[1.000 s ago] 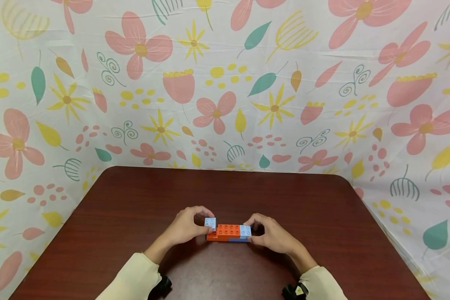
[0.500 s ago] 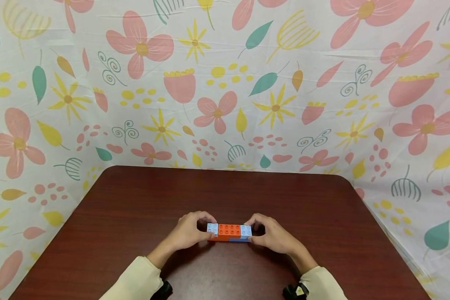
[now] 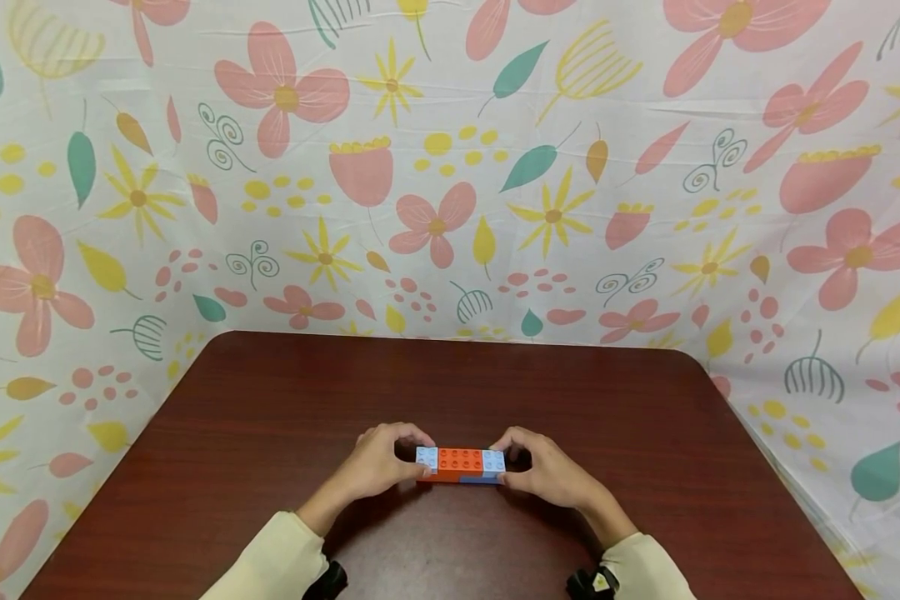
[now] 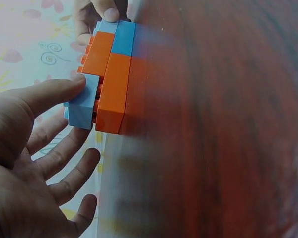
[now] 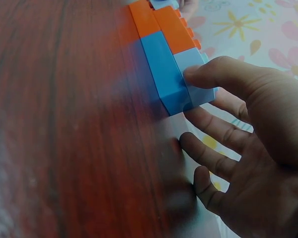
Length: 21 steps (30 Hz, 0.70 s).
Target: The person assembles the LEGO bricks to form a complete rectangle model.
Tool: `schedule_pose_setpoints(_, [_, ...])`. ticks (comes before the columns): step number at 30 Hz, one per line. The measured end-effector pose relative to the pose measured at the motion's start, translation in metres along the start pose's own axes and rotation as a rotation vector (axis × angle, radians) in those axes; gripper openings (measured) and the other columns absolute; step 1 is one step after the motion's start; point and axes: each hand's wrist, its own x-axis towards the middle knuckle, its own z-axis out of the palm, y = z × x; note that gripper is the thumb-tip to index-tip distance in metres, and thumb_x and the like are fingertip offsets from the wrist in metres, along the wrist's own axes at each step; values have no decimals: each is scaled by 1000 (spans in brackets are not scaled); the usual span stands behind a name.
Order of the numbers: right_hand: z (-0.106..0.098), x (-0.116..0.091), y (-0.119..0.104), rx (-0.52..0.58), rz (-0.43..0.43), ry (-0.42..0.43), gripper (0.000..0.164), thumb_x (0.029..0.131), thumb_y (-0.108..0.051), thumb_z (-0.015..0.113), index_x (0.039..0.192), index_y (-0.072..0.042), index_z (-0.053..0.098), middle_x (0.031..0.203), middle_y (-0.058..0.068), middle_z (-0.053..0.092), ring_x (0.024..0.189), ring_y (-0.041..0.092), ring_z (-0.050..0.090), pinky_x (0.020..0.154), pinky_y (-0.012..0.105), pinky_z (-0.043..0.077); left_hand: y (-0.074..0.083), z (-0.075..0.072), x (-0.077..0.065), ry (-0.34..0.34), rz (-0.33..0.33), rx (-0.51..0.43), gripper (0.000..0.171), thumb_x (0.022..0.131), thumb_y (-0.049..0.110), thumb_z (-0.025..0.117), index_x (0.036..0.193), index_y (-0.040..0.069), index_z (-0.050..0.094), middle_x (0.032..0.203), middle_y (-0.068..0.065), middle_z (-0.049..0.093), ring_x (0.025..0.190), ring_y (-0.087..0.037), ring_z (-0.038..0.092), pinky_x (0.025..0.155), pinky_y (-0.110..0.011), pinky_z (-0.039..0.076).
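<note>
A two-layer row of toy building blocks stands on the table before me. Its lower layer is a long orange block (image 4: pixel 114 84) and a blue block (image 5: pixel 164 69); on top, an orange block (image 3: pixel 461 462) fills the middle. My left hand (image 3: pixel 378 458) pinches a light blue block (image 4: pixel 83 101) between thumb and fingers at the left end. Orange studs show in a thin gap between that block and the long orange one. At the other end, my right hand (image 3: pixel 551 471) grips a second light blue block (image 5: pixel 192 69), which sits flush above the blue one.
The dark brown table (image 3: pixel 450 383) reaches back to a flower-printed cloth (image 3: pixel 435 167) hanging behind and along both sides. Black straps (image 3: pixel 591 582) circle both wrists near the pale sleeves (image 3: pixel 277 554).
My left hand has brought its light blue block down and slightly right, from above the left end onto the orange studs there. The right hand has kept its grip in place.
</note>
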Motion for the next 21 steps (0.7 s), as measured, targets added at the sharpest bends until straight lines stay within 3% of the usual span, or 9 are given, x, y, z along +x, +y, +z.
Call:
schedule_pose_setpoints(3, [0,0,1,3,9,-3,30,89,-13,79,114,-22,65,99,0,65,89,19,58,77,24,50,0,0,1,3,-4,1,26,82,31,87,106,33,76,106,11,73,101,-13,65,101,-61,39])
schedule_pose_setpoints(9, [0,1,1,6,12,-3,29,89,-14,79,114,-22,65,98,1,65,89,20,59,77,25,50,0,1,1,1,5,2,25,83,29,87,106,30,77,107,9,74,99,-14,66,95,-52,44])
schedule_pose_setpoints(16, [1,2,2,7,6,-2,29,89,-14,80,113,-22,65,99,0,65,89,20,59,77,25,50,-2,0,2,5,6,14,26,82,29,88,105,32,76,106,10,75,100,-15,67,102,-61,39])
schedule_pose_setpoints(21, [1,0,1,23,12,-4,28,90,-15,79,113,-22,65,99,2,65,89,22,59,77,25,50,-1,2,1,7,7,51,26,81,32,89,104,32,76,102,12,74,97,-13,65,99,-59,36])
